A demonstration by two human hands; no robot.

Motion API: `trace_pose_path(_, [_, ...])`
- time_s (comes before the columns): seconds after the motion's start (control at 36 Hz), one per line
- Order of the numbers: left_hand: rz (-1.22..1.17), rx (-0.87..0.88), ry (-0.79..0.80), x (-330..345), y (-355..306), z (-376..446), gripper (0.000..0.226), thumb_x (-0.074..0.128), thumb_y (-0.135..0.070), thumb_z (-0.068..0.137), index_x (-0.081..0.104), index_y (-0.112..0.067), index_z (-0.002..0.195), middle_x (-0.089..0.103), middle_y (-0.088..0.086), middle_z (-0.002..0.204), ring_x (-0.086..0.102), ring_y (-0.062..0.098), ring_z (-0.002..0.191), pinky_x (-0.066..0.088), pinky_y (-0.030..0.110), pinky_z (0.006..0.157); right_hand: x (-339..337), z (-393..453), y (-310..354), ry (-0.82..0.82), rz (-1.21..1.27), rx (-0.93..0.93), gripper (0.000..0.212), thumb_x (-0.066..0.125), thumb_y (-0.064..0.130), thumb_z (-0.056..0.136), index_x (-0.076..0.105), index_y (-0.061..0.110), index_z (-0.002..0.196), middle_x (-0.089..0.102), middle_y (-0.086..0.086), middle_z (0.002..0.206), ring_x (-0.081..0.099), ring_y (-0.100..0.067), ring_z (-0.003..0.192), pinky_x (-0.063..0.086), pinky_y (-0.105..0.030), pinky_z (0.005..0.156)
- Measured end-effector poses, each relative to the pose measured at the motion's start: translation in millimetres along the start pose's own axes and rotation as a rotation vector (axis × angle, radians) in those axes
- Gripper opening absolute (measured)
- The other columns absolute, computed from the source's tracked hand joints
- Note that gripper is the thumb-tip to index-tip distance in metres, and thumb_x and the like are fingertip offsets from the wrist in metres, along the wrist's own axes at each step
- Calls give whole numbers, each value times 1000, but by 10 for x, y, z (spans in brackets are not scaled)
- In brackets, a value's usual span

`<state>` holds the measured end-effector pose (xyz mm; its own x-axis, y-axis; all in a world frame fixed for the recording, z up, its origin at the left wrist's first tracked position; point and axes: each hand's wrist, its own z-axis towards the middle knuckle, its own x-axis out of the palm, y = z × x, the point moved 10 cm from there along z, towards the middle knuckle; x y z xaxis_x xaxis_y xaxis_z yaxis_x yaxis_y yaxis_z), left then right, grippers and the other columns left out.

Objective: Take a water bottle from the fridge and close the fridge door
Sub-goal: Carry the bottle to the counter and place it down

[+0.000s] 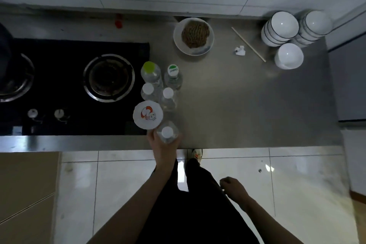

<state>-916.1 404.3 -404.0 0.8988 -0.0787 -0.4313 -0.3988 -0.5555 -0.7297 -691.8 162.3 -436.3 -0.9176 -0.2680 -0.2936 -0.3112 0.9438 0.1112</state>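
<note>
I look straight down on a steel counter (pixel 247 109). My left hand (pixel 162 146) is wrapped around a clear water bottle with a white cap (pixel 168 132), upright at the counter's front edge. Behind it stand several more clear bottles: two with white caps (pixel 148 88) (pixel 168 93), one with a yellow-green cap (pixel 149 67), one with a green and white cap (pixel 172 70). My right hand (pixel 232 187) hangs over the floor by my leg, fingers curled, holding nothing. No fridge door is clearly in view.
A round white lid with an orange cartoon (pixel 148 115) sits left of the held bottle. A black gas hob (pixel 75 87) fills the left. At the back are a plate of dry noodles (pixel 194 35), a chopstick (pixel 248 44), crumpled paper (pixel 239 51) and stacked white bowls (pixel 280 27).
</note>
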Motion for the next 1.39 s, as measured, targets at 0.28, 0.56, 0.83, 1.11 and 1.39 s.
trace_pose_path(0.28, [-67,-293,40,263,379,27,70,89,-39,76,56,-17,134,65,-6,108,61,19,107,42,28,86,-289,190,421,-18,-75,-161,23,50,14,97,61,0,83,68,-12,101,66,-37,100,52,-44,99])
trace_pose_path(0.56, [-240,-275,65,403,113,195,34,84,-12,81,74,-1,111,77,19,112,70,29,103,53,42,95,-601,305,180,-51,-77,-137,26,50,14,96,58,-10,91,58,-10,85,53,-27,79,43,-37,77])
trace_pose_path(0.83, [-96,-518,312,557,453,-181,16,63,-15,99,63,-10,83,60,12,87,57,22,71,47,32,65,-548,189,-182,-11,8,-80,21,49,16,99,58,15,80,65,-4,102,66,-29,102,49,-37,92])
trace_pose_path(1.11, [1149,-54,892,610,883,-396,41,56,-21,103,39,-12,67,40,7,71,41,16,63,26,30,72,-165,45,-992,-91,366,27,26,52,25,96,60,25,71,66,-1,89,63,-28,91,44,-34,81])
trace_pose_path(1.39, [1478,177,1080,1951,658,-1048,39,53,-16,101,41,-18,63,40,2,66,38,18,60,28,31,66,922,-308,-2318,-121,848,296,29,55,24,96,77,15,113,74,-4,121,64,-19,99,47,-29,86])
